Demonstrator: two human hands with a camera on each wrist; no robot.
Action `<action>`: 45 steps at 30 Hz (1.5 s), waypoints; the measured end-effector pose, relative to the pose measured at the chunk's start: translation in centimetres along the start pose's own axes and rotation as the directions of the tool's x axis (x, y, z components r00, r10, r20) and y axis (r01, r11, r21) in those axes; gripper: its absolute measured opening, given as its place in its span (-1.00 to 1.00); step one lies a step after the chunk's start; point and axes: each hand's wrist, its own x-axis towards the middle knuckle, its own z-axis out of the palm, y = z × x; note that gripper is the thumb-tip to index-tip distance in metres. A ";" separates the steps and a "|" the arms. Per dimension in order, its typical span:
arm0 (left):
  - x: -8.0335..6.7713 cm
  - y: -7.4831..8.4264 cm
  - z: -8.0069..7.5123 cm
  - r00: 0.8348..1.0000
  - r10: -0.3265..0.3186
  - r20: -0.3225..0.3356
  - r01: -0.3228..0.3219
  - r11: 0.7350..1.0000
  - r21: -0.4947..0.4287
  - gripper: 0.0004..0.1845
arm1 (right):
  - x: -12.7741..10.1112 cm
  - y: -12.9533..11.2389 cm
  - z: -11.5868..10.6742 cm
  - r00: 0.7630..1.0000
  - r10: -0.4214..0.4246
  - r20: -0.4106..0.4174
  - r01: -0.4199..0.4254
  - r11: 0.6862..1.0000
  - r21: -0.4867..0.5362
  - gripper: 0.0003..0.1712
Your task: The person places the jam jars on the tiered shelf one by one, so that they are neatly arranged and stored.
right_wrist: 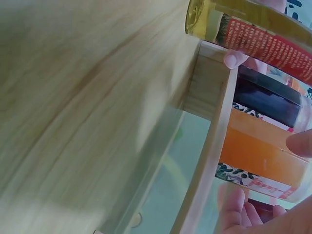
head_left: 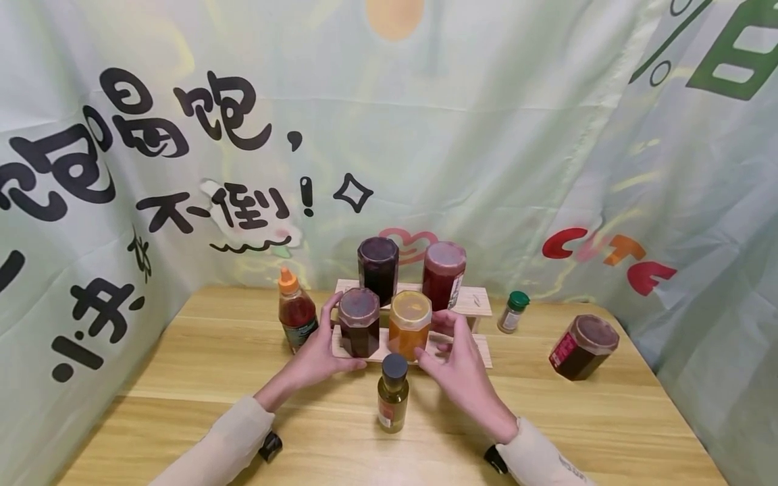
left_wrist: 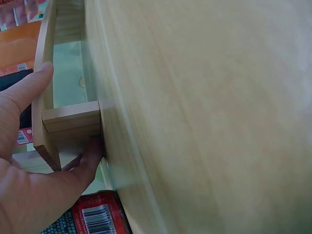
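A two-step wooden rack (head_left: 475, 302) stands on the table, with two jars on each step. My left hand (head_left: 321, 352) grips its left end; in the left wrist view the thumb lies on the lower step's front and a finger reaches the support (left_wrist: 73, 117). A dark jar (head_left: 360, 337) sits just inside that hand. With my right hand (head_left: 462, 361) I hold the orange jar (head_left: 408, 341) beside it, thumb on its front and fingers at its right side. Behind stand a very dark jar (head_left: 378, 270) and a red jar (head_left: 440, 280).
An oil bottle (head_left: 393, 403) with a dark cap stands upright in front of the rack. Left of it is an orange-capped sauce bottle (head_left: 296, 314). To the right are a green-capped shaker (head_left: 513, 314) and another dark jar (head_left: 583, 351). A printed curtain (head_left: 486, 155) closes off the back.
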 end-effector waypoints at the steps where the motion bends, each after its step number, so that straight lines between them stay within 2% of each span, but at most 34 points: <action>1: 0.0 0.0 0.0 1.000 -0.003 -0.002 0.003 1.000 0.003 0.50 | -0.1 -0.1 -0.1 1.000 0.004 0.002 -0.004 1.000 0.008 -0.18; 8: 0.2 0.0 -0.1 1.000 -0.001 0.001 0.001 1.000 0.010 0.50 | -0.8 -0.5 -1.3 1.000 0.020 -0.020 -0.020 1.000 -0.001 -0.29; 16: 0.4 0.1 -0.1 1.000 0.006 0.002 -0.006 1.000 0.020 0.50 | -1.5 -0.4 -3.4 0.992 -0.098 -0.076 0.091 0.992 -0.093 -0.32; 23: 0.4 0.1 0.0 1.000 0.006 0.011 -0.006 1.000 0.018 0.50 | -2.1 -0.3 -5.7 0.986 -0.120 -0.119 0.101 0.983 -0.155 -0.35; 30: 0.3 0.2 0.0 1.000 -0.005 0.015 0.005 1.000 0.011 0.50 | -2.4 -0.8 -8.6 0.965 -0.160 -0.210 0.111 0.967 -0.229 -0.34; 37: 0.2 0.1 -0.1 1.000 -0.004 0.024 0.004 1.000 -0.016 0.48 | -2.5 -1.0 -11.9 0.950 -0.128 -0.285 0.050 0.963 -0.265 -0.30; 45: 0.1 -0.2 -0.3 1.000 0.015 0.028 -0.013 0.999 -0.049 0.47 | -2.4 -0.4 -15.4 0.919 -0.065 -0.388 -0.056 0.954 -0.294 -0.27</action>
